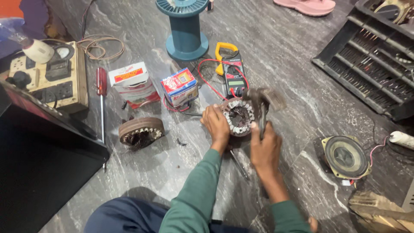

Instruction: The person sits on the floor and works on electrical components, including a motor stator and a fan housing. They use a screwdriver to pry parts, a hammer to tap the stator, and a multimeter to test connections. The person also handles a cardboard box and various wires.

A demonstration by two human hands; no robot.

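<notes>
On the floor our left hand [215, 123] gripped the stator [238, 116] while our right [265, 144], fingers wrapped round the hammer [264, 102], risked striking those knuckles or the windings.

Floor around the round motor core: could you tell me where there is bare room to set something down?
Bare marble lies between the right hand and the speaker, and between the blue spool and the black crate. It is crowded behind the motor core: clamp meter, red leads, two small boxes.
</notes>
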